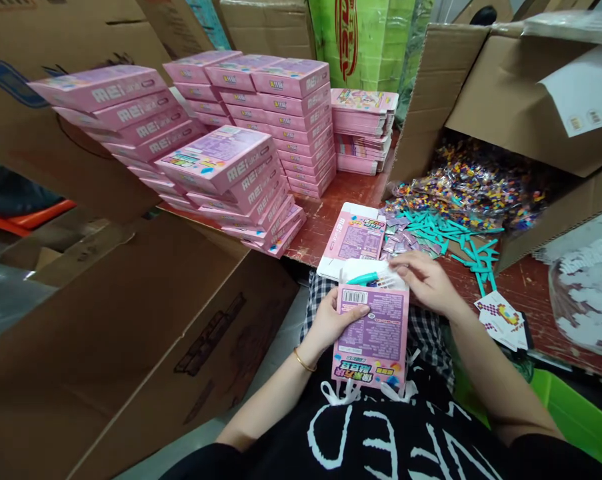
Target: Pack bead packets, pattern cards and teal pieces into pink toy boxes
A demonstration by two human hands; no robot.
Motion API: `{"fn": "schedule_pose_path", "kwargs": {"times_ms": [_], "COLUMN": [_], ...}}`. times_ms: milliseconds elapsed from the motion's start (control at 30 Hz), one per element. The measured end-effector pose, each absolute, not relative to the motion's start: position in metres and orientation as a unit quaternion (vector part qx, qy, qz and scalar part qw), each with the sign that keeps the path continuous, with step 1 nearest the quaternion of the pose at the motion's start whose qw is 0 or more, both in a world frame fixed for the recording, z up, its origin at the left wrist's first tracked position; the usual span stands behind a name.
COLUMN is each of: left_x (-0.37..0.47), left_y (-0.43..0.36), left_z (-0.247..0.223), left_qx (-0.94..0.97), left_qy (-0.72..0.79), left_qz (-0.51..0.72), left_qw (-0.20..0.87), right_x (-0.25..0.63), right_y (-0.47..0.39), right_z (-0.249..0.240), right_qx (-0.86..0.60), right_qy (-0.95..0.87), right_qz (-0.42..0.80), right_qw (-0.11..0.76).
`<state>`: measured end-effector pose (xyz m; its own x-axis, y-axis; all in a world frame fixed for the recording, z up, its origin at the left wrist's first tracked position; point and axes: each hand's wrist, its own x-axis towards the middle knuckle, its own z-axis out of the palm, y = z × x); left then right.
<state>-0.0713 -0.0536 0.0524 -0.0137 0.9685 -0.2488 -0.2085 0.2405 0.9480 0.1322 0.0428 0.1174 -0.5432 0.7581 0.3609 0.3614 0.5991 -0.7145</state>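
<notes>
A pink and purple printed carton (pixel 371 340) rests upright against my lap, its top end open and its barcode facing me. My left hand (pixel 337 319) grips it by the left side, thumb across the front. In the open top a teal plastic stick (pixel 363 279) and some white content show. My right hand (pixel 428 283) is at the right of this opening, fingers curled together by the white edge; what they pinch is too small to make out. Behind it, another pink carton (pixel 357 235) with white flaps lies at the table edge.
Stacks of pink cartons (pixel 253 157) stand on the red table (pixel 351 190), with flat cartons (pixel 363 123) behind. Teal sticks (pixel 445 230), small purple packets (pixel 408 233) and printed cards (pixel 501 319) lie right. A cardboard box (pixel 433 87) holds bags of colourful beads (pixel 473 183).
</notes>
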Motion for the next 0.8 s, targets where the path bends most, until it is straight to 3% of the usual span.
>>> {"fn": "schedule_pose_path", "kwargs": {"times_ms": [67,167,233,400,467,533,633,800], "left_x": [-0.070,-0.069,-0.069,-0.072,-0.071,-0.070,-0.067,-0.063], "left_y": [-0.057,-0.059,-0.059,-0.063,-0.063,-0.061,-0.055,-0.049], "left_z": [0.050,0.049,0.048,0.045,0.044,0.045,0.046,0.042], "left_qx": [0.373,0.386,0.386,0.395,0.403,0.426,0.467,0.454], "left_qy": [0.517,0.518,0.521,0.535,0.522,0.497,0.489,0.459], "left_qz": [0.484,0.472,0.473,0.480,0.502,0.522,0.524,0.608], "left_qw": [0.599,0.599,0.596,0.572,0.560,0.547,0.518,0.462], "right_x": [0.130,0.126,0.128,0.142,0.143,0.141,0.136,0.122], "right_y": [0.037,0.033,0.033,0.018,0.004,-0.009,-0.020,-0.020], "right_z": [0.109,0.104,0.104,0.084,0.063,0.041,0.022,0.028], "right_qx": [-0.324,-0.282,-0.292,-0.436,-0.450,-0.462,-0.490,-0.458], "right_qy": [-0.838,-0.876,-0.866,-0.692,-0.629,-0.592,-0.592,-0.576], "right_qz": [0.278,0.306,0.332,0.334,0.422,0.505,0.504,0.405], "right_qw": [0.339,0.244,0.233,0.468,0.474,0.425,0.394,0.542]}}
